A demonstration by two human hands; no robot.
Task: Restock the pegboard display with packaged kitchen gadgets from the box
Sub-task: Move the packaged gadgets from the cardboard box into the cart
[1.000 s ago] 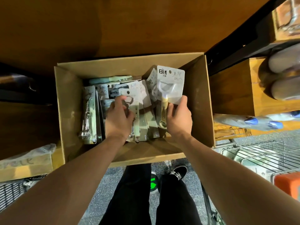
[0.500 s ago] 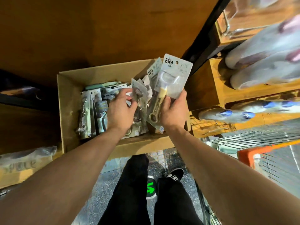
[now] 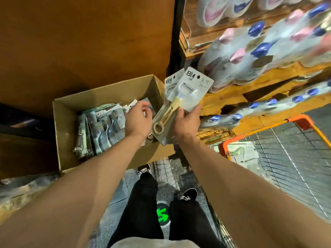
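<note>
An open cardboard box (image 3: 59,126) sits below me, holding several carded kitchen gadgets (image 3: 100,129) stood on edge. My right hand (image 3: 184,122) grips a small stack of white BM cards; the front one is a wooden-handled peeler pack (image 3: 189,90), lifted above the box's right rim. My left hand (image 3: 138,119) is inside the box, palm down, fingers curled round a carded gadget that it mostly hides; a metal ring (image 3: 150,137) shows under the wrist. No pegboard is in view.
Wooden shelves (image 3: 231,97) at the right carry wrapped bottles (image 3: 250,56) with blue and pink caps. An orange-rimmed wire cart (image 3: 286,140) stands at the lower right. A brown panel (image 3: 86,42) rises behind the box. My legs and shoes are on the floor below.
My right hand has lifted the peeler packs up and to the right, out of the box. My view has swung right toward the shelves. My left hand stays in the box.
</note>
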